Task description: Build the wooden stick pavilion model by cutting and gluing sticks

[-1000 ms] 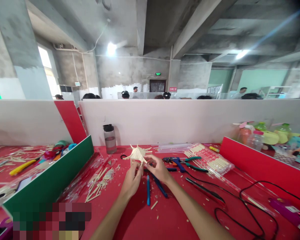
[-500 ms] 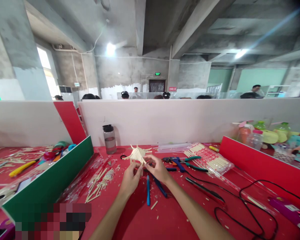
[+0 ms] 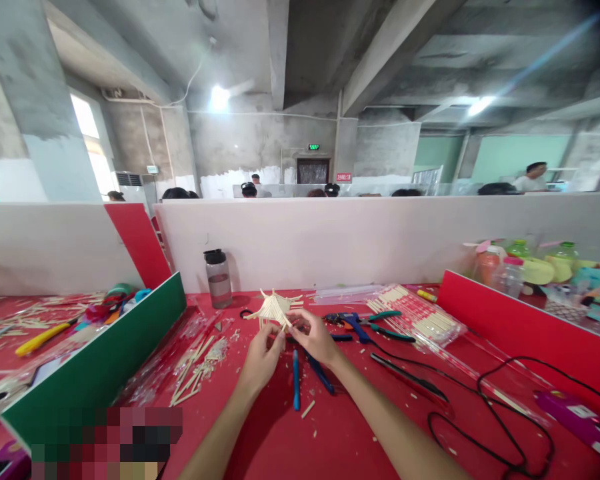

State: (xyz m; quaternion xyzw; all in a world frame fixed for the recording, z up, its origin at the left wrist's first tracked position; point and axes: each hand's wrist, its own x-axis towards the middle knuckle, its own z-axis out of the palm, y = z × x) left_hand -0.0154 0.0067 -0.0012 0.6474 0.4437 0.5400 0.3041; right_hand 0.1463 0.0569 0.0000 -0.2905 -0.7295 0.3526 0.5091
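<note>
A small model pavilion (image 3: 274,309) made of pale wooden sticks, with a flared roof, stands in front of me at the middle of the red table. My left hand (image 3: 264,350) is closed, thumb and fingers pinched at the model's near lower edge. My right hand (image 3: 314,335) pinches the near right roof corner. What lies between the fingertips is too small to make out, but both hands touch the model. Just below the hands lie pliers with blue handles (image 3: 297,380), their jaws hidden. Cut sticks (image 3: 195,377) and crumbs are piled to the left.
A water bottle (image 3: 219,279) stands behind at left. A blue glue gun (image 3: 356,325), green-handled pliers (image 3: 393,332), packed sticks (image 3: 425,317) and a black cable (image 3: 485,400) lie to the right. A green divider (image 3: 105,353) and a red divider (image 3: 525,327) flank the table.
My hands and the model hold nearly the same place. The view has shifted very slightly. Behind the partition, a person at far right has moved further right.
</note>
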